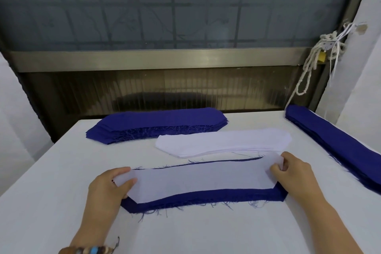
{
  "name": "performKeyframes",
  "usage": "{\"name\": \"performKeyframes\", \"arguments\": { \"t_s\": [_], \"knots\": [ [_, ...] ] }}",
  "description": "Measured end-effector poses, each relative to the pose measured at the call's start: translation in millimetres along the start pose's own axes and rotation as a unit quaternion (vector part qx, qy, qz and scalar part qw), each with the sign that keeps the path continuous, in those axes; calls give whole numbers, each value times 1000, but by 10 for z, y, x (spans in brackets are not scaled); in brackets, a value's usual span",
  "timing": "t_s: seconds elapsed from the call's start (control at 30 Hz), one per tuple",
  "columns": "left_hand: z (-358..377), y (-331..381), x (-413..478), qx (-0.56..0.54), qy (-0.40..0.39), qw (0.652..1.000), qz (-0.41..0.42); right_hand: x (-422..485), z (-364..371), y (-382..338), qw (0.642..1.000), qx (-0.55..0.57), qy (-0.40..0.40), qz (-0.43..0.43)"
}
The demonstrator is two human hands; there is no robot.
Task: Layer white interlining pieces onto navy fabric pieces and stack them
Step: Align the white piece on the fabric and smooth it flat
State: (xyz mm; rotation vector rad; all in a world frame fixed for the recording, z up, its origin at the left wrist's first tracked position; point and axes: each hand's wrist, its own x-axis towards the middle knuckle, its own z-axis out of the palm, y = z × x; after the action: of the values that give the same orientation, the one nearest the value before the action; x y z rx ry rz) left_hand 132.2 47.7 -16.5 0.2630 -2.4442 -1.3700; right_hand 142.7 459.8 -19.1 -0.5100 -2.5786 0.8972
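- Currently, left hand [111,184] and right hand [293,172] each pinch one end of a white interlining piece [195,179] laid on a navy fabric piece [206,197].
- Interlining stack [222,142] and navy stack [156,125] behind await layering.

One wide view from the person's head looks forward and down across the table [51,196]; left hand [107,187] and right hand [294,173] close at the bottom, window [185,6] across the top.
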Motion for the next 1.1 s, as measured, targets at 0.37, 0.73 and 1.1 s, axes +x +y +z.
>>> {"name": "performKeyframes", "arguments": {
  "t_s": [0.37, 0.73, 1.1],
  "knots": [
    [-4, -57, 24, 38, 23, 998, 39, 55, 41, 85, 998, 18, 51, 19],
    [-33, -168, 96, -40, 28, 999, 19, 61, 48, 113, 994, 93, 51, 27],
    [-18, -109, 36, 46, 23, 998, 41, 65, 69, 134, 995, 70, 56, 35]
  ]
}}
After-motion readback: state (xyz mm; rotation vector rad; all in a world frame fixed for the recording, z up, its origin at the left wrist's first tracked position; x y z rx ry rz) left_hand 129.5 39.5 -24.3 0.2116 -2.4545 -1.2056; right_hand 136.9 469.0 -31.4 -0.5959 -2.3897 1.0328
